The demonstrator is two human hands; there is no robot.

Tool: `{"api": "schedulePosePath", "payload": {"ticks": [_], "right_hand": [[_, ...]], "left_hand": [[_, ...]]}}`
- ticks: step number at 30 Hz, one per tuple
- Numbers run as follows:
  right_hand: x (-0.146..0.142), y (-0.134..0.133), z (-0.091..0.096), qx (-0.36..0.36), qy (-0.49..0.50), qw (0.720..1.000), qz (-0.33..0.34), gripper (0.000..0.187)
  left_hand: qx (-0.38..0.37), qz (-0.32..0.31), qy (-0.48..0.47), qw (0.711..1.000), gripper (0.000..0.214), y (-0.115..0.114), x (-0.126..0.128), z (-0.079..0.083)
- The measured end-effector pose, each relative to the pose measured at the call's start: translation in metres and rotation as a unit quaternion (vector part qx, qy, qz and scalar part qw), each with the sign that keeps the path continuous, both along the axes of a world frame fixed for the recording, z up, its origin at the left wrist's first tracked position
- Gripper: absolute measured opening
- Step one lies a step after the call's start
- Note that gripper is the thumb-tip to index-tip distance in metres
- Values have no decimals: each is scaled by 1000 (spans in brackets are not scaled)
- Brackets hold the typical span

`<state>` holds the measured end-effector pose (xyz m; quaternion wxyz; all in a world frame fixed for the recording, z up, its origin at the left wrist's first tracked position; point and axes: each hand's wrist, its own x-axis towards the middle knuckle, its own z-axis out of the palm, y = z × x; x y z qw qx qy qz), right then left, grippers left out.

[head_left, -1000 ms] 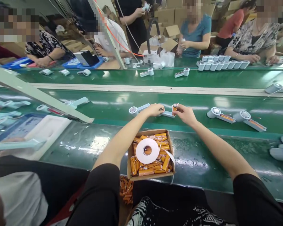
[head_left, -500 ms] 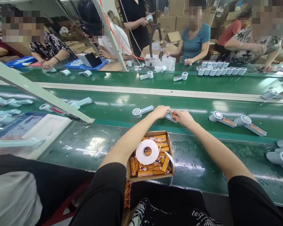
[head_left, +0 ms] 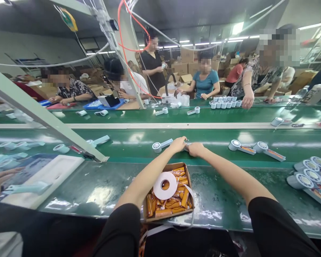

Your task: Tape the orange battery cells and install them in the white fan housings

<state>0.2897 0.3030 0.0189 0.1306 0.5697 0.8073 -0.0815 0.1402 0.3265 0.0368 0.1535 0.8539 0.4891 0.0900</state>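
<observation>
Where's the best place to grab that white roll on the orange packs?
Probably from above, pinching the white roll by its near side: a finger in the open hole, thumb on the outer edge. It lies roughly flat on the orange packs, its loose strip off to the right.

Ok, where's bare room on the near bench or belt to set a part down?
Bench: between white tray and box; also between box and the unit cluster at right, partly under the right forearm. Belt: between the two nearest units left of the left hand. Crowded: box, roll on orange packs; the unit cluster; belt where right hand meets left.
</observation>
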Motion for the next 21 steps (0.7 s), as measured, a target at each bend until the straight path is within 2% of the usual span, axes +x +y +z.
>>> {"api": "schedulePosePath", "payload": {"ticks": [2, 4, 7, 9, 12, 14, 16, 18, 21], "right_hand": [[5, 1, 0, 0, 6, 1000, 17, 37], [11, 1, 0, 5, 20, 999, 35, 36], [19, 0, -2, 13, 43, 998, 33, 35], [23, -5, -4, 17, 60, 998, 18, 35], [25, -15, -5, 19, 89, 996, -10, 37], [27, -19, -4, 15, 104, 994, -32, 40], [30, -22, 0, 8, 116, 992, -53, 41], [34, -26, 5, 7, 129, 989, -67, 37], [35, -44, 14, 43, 167, 982, -82, 33]], "left_hand": [[31, -7, -29, 999, 33, -39, -21, 7], [52, -19, -46, 997, 29, -87, -54, 6], [99, -74, -71, 990, 22, -157, -111, -16], [147, -110, -60, 981, 26, -189, -145, -37], [180, -127, -16, 975, 32, -206, -178, -63], [171, -144, 8, 975, 40, -204, -185, -69], [156, -167, 18, 973, 42, -200, -184, -66], [160, -179, 13, 971, 34, -198, -181, -56], [217, -164, -27, 962, 30, -205, -175, -39]]}}
